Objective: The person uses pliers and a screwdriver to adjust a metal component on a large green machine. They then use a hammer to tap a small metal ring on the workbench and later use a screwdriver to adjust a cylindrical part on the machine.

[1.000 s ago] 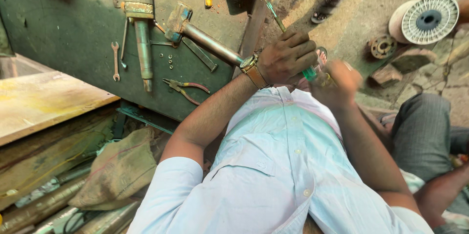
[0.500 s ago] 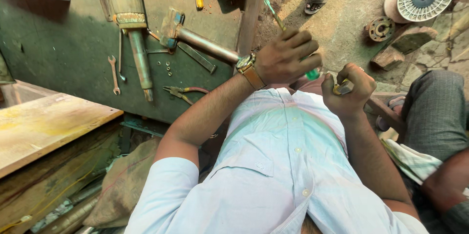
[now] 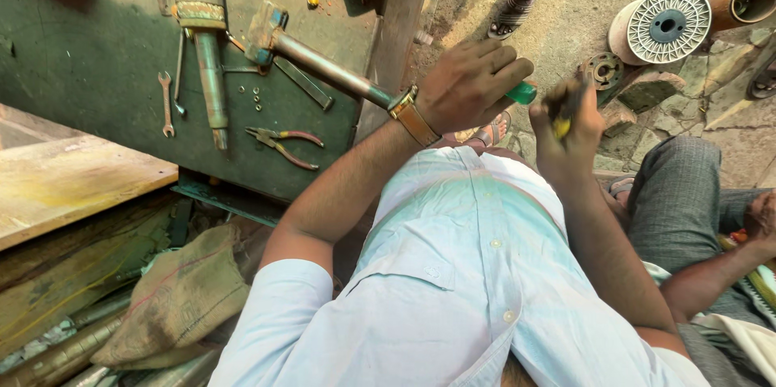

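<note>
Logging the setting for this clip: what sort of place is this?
Probably a repair or metalwork workshop, partly open to a dirt yard. A green workbench holds a wrench, pliers and a metal shaft; a wire spool lies on the ground.

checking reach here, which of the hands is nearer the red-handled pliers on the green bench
Left. The left hand is closer to the red-handled pliers; the right hand is farther off, beyond the left.

No labels, signs or screens show. The one package-like thing is a slumped tan burlap sack (image 3: 174,302), bearing a faint reddish line, lying just below the green metal bench (image 3: 97,71), beside the wooden planks (image 3: 73,185).
</note>
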`<state>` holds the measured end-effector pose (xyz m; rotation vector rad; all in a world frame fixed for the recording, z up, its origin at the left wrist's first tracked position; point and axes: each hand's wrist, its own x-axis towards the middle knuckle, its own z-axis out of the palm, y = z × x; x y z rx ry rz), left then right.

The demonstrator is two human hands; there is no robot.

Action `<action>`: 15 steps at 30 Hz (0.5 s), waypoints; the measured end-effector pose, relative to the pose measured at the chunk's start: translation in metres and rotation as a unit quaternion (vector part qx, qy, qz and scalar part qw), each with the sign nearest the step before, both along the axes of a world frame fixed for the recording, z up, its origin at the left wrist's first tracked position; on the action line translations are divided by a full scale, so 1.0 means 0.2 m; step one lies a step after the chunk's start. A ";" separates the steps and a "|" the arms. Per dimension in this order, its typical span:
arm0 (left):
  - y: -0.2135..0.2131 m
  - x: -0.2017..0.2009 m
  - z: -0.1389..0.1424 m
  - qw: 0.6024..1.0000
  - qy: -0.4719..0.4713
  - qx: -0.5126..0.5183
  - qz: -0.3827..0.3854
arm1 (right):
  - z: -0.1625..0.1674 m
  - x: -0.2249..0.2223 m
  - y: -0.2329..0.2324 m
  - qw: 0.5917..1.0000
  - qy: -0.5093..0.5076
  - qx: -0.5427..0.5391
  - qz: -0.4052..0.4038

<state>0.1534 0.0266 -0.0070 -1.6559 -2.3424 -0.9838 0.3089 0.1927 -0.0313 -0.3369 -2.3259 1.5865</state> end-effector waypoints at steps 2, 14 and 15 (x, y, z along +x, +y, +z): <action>0.01 0.06 0.00 0.999 -0.038 0.002 0.037 | 0.01 -0.03 0.03 0.999 -0.036 -0.035 0.017; -0.59 -0.21 -0.05 0.916 -0.121 -0.005 0.381 | 0.00 -0.52 -0.14 0.897 -0.314 -0.190 0.246; -0.63 -0.23 -0.04 0.920 -0.113 0.004 0.375 | 0.01 -0.59 -0.17 0.892 -0.330 -0.164 0.262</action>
